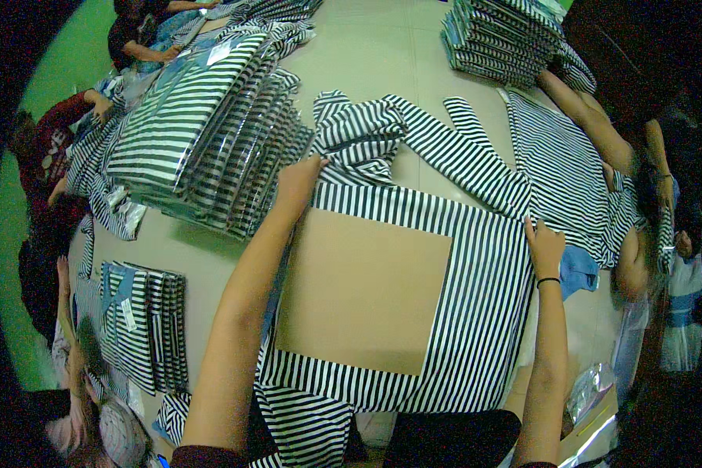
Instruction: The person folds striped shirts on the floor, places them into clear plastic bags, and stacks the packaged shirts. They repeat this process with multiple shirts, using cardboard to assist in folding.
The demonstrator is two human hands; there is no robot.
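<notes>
A black-and-white striped shirt [483,288] lies spread on the table in front of me, one sleeve stretched to the far right. On top of it rests a flat brown cardboard sheet [363,288]. My left hand [298,186] is closed on the shirt's far left edge, beside a bunched part of the fabric. At the far right corner of the shirt, my right hand [547,248] pinches the cloth near the sleeve; a dark band circles that wrist. Part of the shirt hangs over the table's near edge.
Left of my arm stands a tall stack of bagged striped shirts [187,125], with a smaller folded stack [144,324] nearer. Another stack [503,39] is at the far right. People work along both sides; one person's arms [593,129] reach over a striped shirt [561,156] close by.
</notes>
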